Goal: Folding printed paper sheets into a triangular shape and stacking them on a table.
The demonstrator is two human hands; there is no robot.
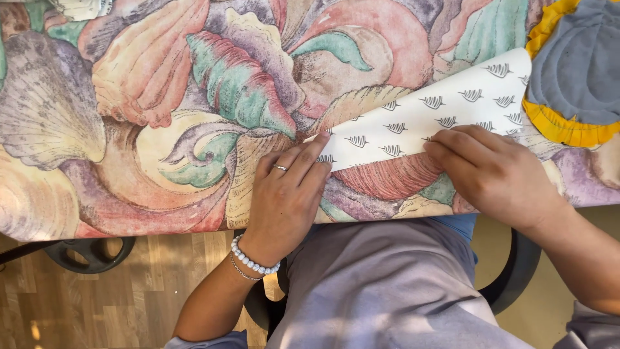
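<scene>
One sheet of white patterned paper lies on my shell-print tablecloth, long axis running from lower left up to upper right. My left hand presses flat on its near tip, fingers together; right hand flat on its lower edge. One grey-yellow cushion sits just beyond.

White paper, grey leaf print
</scene>
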